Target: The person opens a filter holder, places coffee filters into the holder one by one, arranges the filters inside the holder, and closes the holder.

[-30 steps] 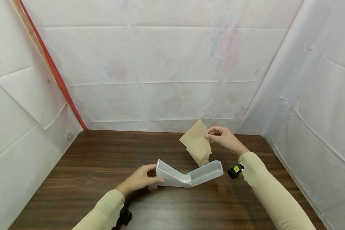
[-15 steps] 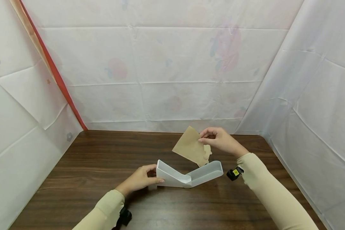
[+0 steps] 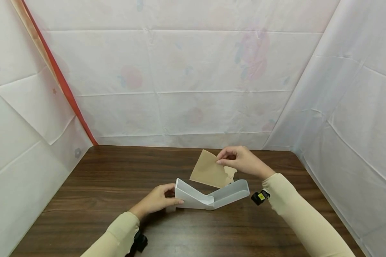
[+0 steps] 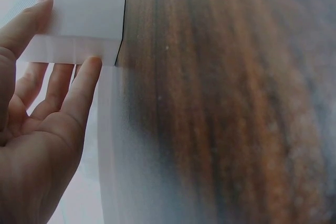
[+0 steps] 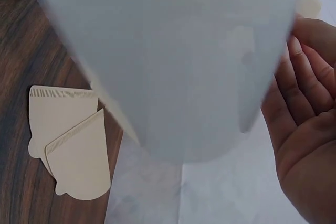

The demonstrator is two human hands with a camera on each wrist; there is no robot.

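A white plastic box lies on its side on the table, its lid folded out to the right. My left hand grips the box's left end, thumb on the near side. In the left wrist view, that hand's fingertips press the box's end wall. Behind the box, my right hand pinches a tan paper coffee filter by its upper right edge. More filters show partly behind it. In the right wrist view, overlapping filters with crimped edges lie on the wood; the lid hides most of the held one.
The dark wooden table is bordered by white patterned cloth at the back and both sides. A red strip runs down the left corner. Each wrist wears a black camera.
My right hand has come down and to the left, swinging the pinched filter lower and flatter behind the box. The left hand and the box have stayed still.
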